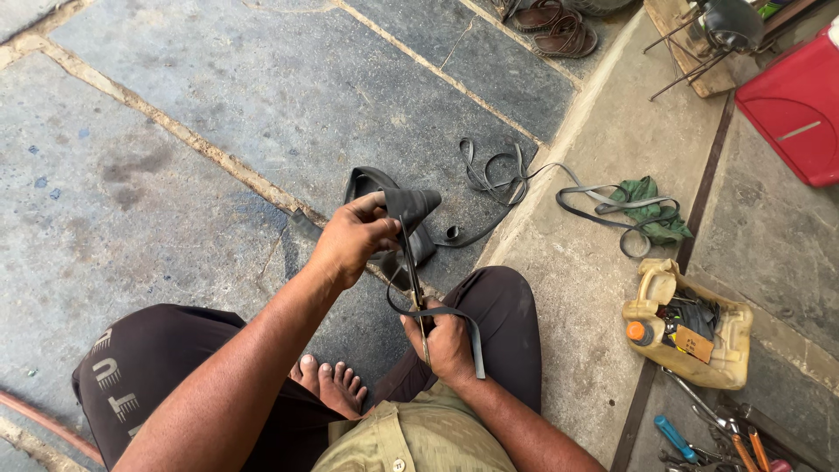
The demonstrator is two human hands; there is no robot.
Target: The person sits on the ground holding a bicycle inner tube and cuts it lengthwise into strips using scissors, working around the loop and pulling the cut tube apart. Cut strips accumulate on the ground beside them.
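Observation:
My left hand grips a folded piece of black rubber inner tube and holds it up over the stone floor. My right hand is closed around the handles of a pair of scissors, whose blades point up into the rubber. A narrow cut strip of rubber curls down and hangs over my right hand. I am squatting, with one bare foot under my arms and dark trousers on both knees.
More rubber strips lie on the floor beside a green cloth. A cut-open yellow jug holds odds and ends. Hand tools lie at the lower right. Sandals, a red box and a metal stand are behind.

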